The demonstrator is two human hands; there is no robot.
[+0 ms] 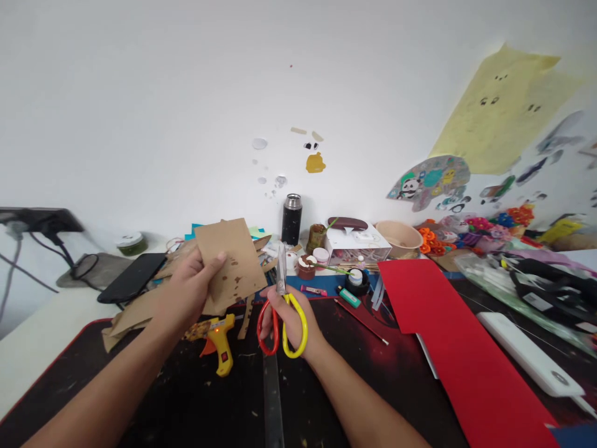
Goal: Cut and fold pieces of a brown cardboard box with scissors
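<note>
My left hand (pixel 198 277) grips a piece of brown cardboard (pixel 236 258) by its left edge, thumb across the front. Dark brown spots mark the middle of the cardboard. In my right hand (pixel 296 311) is a pair of scissors (pixel 281 274) with one red and one yellow handle, blades together and pointing up. The scissors are just right of the cardboard, apart from it. Below my left hand lies a yellow hot glue gun (pixel 222 345) with a lit orange light. A dark ruler-like strip (pixel 273 398) lies under the scissors.
Red card (pixel 448 317) covers the right side of the dark mat. Behind stand a black flask (pixel 291 221), small jars and a white box (pixel 357 242). A green lighter (pixel 349 297) and a thin brush (pixel 361 320) lie at mid right. A black phone (pixel 133 277) is at left.
</note>
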